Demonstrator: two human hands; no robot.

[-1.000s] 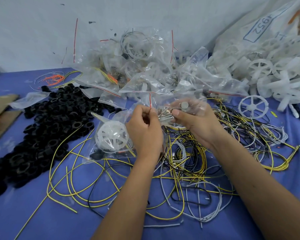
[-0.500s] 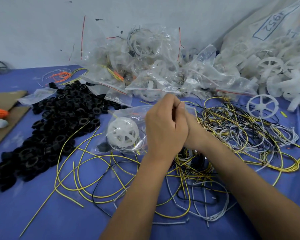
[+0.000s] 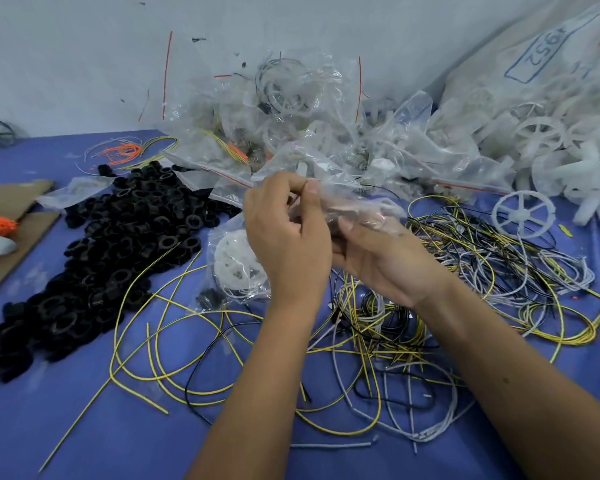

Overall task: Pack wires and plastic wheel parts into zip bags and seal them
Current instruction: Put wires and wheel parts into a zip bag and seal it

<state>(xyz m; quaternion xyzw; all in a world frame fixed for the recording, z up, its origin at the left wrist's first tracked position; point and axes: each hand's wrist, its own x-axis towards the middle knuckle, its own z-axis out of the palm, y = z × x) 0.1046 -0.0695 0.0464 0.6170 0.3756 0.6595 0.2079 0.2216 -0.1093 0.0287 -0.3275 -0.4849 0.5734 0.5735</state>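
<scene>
Your hands have parted: left hand (image 3: pixel 288 233) pinches the bag (image 3: pixel 357 206) mouth at frame centre, right hand (image 3: pixel 381 258) cradles it, so sealing is underway.

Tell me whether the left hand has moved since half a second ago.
Yes: the left hand shifted leftward, now overlapping the bagged white wheel it was beside.

Head-worn view, downward over table (image 3: pixel 84 427)

Even, soft light; faint shadows, slight motion blur, wide-angle bending at edges.
</scene>
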